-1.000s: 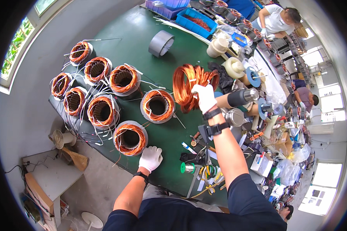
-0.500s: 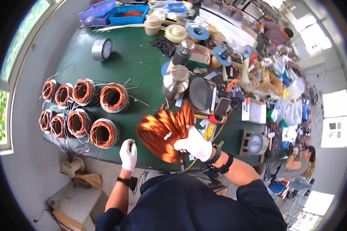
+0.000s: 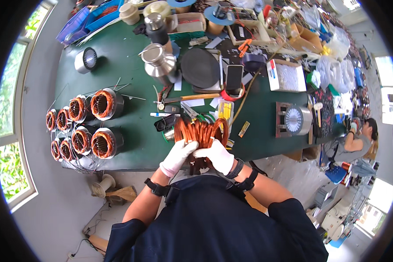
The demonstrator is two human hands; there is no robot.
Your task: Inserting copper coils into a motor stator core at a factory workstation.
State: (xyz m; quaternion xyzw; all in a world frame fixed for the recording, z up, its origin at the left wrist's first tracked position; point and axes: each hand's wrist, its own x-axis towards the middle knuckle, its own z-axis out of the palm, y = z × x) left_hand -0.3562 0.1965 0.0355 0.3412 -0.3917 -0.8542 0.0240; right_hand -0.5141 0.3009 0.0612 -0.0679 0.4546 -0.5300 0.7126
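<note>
A bundle of shiny copper wire coils (image 3: 199,131) is held upright close to my body, at the table's front edge. White gloves cover both my hands. My left hand (image 3: 179,156) is closed on the bundle's left side, thumb toward the middle. On the other side my right hand (image 3: 217,155) grips the coils, its thumb and fingers meeting near my left thumb. A small white tie (image 3: 212,139) shows on the right of the bundle. The fingertips behind the wire are hidden.
Several wound motor stators (image 3: 104,105) stand in two rows at left, leads trailing. A bare stator core (image 3: 86,60) lies behind them. Steel kettle (image 3: 158,63), black round plate (image 3: 201,67), phone (image 3: 234,77) and hammer (image 3: 201,97) lie ahead. Another core (image 3: 296,120) sits right; a person (image 3: 358,142) works beyond.
My left hand has come from beside the stators to grip the coils. My right hand has brought the bundle closer to my body and turned it more upright. The view has shifted right.
</note>
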